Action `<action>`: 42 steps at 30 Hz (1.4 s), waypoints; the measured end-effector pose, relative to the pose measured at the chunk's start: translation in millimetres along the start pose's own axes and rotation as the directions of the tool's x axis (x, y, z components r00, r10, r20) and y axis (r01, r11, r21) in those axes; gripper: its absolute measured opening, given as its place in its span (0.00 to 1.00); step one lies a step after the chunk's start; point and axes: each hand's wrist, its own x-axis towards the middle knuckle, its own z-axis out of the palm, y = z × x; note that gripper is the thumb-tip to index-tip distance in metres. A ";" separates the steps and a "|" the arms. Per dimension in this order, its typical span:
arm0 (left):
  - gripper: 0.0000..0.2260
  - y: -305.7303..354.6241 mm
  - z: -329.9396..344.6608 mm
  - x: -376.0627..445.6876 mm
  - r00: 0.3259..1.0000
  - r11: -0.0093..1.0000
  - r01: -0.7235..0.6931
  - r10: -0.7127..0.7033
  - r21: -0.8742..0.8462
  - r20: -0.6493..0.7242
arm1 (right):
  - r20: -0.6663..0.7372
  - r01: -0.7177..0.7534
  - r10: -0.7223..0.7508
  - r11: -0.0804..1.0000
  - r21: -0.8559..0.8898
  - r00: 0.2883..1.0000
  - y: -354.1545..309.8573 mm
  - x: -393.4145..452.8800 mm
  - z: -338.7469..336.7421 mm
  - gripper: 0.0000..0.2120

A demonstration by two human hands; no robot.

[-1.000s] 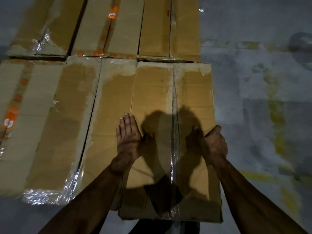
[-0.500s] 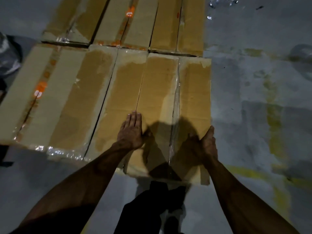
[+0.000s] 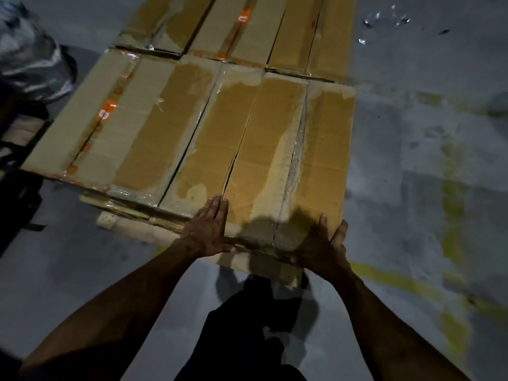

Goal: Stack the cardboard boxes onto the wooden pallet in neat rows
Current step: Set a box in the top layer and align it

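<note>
Both hands lay open on the near end of the nearest box [image 3: 277, 149] on the pallet [image 3: 286, 270]: left hand [image 3: 206, 232] flat on top, right hand [image 3: 327, 248] at its corner. Orange label [image 3: 105, 112] writing was unreadable.

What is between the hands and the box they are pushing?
Nothing visible. The left hand lies flat on the near box, and the right hand presses its near right corner. Both touch the cardboard directly.

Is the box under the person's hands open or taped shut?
Shut. The box lies flat with its top flaps closed, and a shiny strip of clear tape runs along the seam.
</note>
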 end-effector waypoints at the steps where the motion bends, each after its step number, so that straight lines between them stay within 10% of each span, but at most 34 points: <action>1: 0.51 0.9 -2.3 0.1 1.000 1.000 0.002 -0.002 0.012 -0.012 | 0.009 -0.009 0.009 1.000 -0.005 1.000 0.8 1.5 -0.9 0.63; 5: 0.37 5.9 -10.4 -0.8 0.997 0.995 0.019 -0.011 0.096 -0.078 | -0.010 -0.002 0.002 1.000 0.013 1.000 5.4 5.0 0.7 0.59; 21: 0.35 -2.4 -12.1 -1.6 0.990 0.999 0.003 0.003 0.039 -0.141 | -0.154 0.168 -0.153 0.981 0.093 0.976 19.2 11.8 14.8 0.61; 31: 0.32 1.5 -23.2 -5.3 0.992 1.000 0.017 -0.020 -0.024 -0.124 | -0.090 0.000 0.004 0.999 0.047 0.996 -0.3 14.9 7.1 0.34; 35: 0.33 6.4 -22.6 -5.1 0.992 0.982 0.074 -0.091 -0.172 -0.092 | 0.018 -0.150 0.149 0.973 0.173 0.989 -5.2 19.6 2.8 0.51; 42: 0.38 18.4 -22.3 47.6 0.963 0.942 0.175 -0.223 -0.285 -0.148 | -0.097 -0.176 0.283 0.792 0.585 0.954 -20.2 57.3 -23.8 0.45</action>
